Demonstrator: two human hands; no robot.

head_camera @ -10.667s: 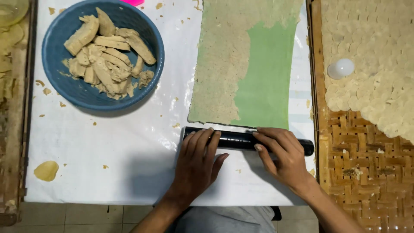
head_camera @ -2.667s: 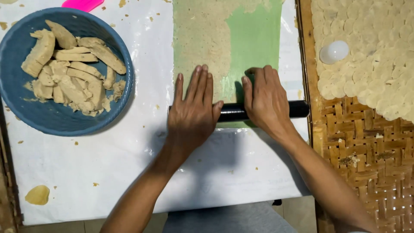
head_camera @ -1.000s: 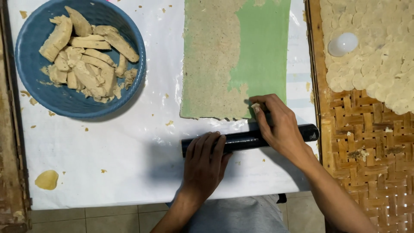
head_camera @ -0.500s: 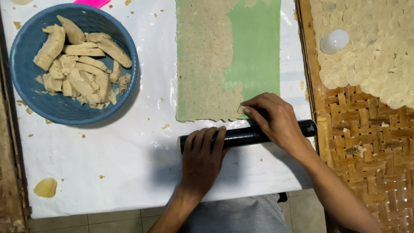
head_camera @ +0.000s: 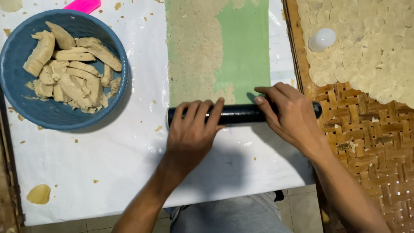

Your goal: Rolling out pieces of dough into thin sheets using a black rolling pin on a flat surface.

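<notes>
Head view, left to right from the black roller (head_camera: 239, 114): blue bowl (head_camera: 26, 114) of dough pieces well to its left, woven tray (head_camera: 366, 129) of pale discs just right. Lying crosswise at the near edge of the green sheet (head_camera: 246, 51) on the bench (head_camera: 108, 164), long axis left-right, square to the sheet for even rolling. Left hand (head_camera: 192, 129) flat with fingers spread over its left end, right hand (head_camera: 293, 116) cupped over the right, likely to press evenly.

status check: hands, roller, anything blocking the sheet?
Left hand and right hand both flat on the black roller. Roller at near edge of the green sheet, dough layer partly spread. Nothing on the sheet ahead.
</notes>
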